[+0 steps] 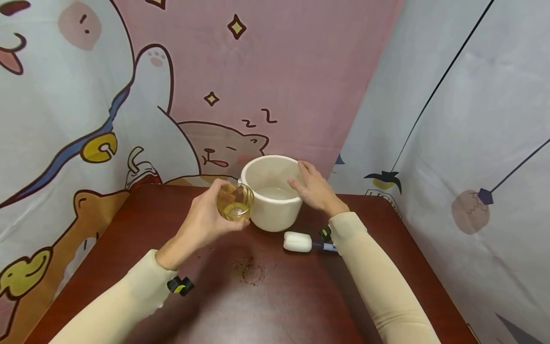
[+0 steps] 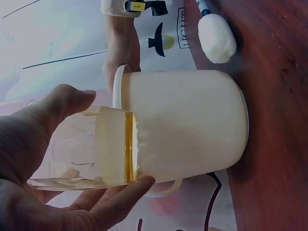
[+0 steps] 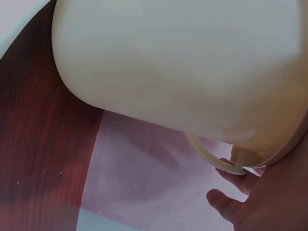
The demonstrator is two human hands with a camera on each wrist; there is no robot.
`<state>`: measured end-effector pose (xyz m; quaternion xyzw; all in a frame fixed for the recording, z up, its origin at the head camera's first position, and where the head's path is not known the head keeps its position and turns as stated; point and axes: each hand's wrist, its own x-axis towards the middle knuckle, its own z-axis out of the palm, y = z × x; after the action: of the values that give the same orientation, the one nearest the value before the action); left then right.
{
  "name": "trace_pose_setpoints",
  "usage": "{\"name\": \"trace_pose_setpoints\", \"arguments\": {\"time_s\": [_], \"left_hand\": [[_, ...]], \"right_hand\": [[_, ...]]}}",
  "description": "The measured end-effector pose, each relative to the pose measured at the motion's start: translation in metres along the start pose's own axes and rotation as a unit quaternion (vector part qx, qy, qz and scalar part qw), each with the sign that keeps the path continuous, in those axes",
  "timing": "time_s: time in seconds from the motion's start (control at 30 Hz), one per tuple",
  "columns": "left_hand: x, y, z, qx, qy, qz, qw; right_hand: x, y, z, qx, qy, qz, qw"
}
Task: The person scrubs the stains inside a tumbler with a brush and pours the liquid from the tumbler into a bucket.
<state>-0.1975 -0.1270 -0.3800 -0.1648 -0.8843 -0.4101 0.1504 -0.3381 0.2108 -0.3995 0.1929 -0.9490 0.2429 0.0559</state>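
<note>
My left hand (image 1: pixel 204 215) holds a clear, yellow-tinted glass cup (image 1: pixel 235 203), thumb on one side and fingers on the other. It is raised in front of the left side of a cream-white bucket (image 1: pixel 275 215), overlapping the bucket's wall in the left wrist view. The bucket stands upright on the table, with a pale, shiny bottom inside. On its right rim my right hand (image 1: pixel 317 188) grips the edge, thumb over the inner side. A curved bucket handle (image 3: pixel 214 161) hangs by my right fingers (image 3: pixel 224 202) in the right wrist view.
A brush with a white sponge head (image 1: pixel 297 241) and a blue-grey handle lies in front of the bucket, partly under the right forearm. Dark specks and a ring-shaped stain (image 1: pixel 252 273) mark the red-brown table (image 1: pixel 275 310). Cartoon-printed cloth (image 1: pixel 301 71) hangs right behind the table.
</note>
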Motion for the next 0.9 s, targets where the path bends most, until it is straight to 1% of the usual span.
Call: {"name": "trace_pose_setpoints", "arguments": {"time_s": [0.27,0.43,0.63,0.9], "left_hand": [[0.012,0.003,-0.007,0.019,0.006,-0.005,0.9998],[0.022,0.005,-0.009,0.033,0.007,0.003,0.9994],[0.034,0.006,-0.010,0.053,0.016,0.012,0.9984],[0.047,0.009,-0.016,0.067,0.021,0.002,0.9975]], "right_hand": [[0.003,0.004,0.002,-0.003,0.000,0.000,1.000],[0.002,0.007,0.000,-0.012,0.003,0.003,1.000],[0.001,0.006,-0.002,-0.004,0.005,0.003,1.000],[0.001,0.003,0.002,0.003,0.010,-0.004,1.000]]}}
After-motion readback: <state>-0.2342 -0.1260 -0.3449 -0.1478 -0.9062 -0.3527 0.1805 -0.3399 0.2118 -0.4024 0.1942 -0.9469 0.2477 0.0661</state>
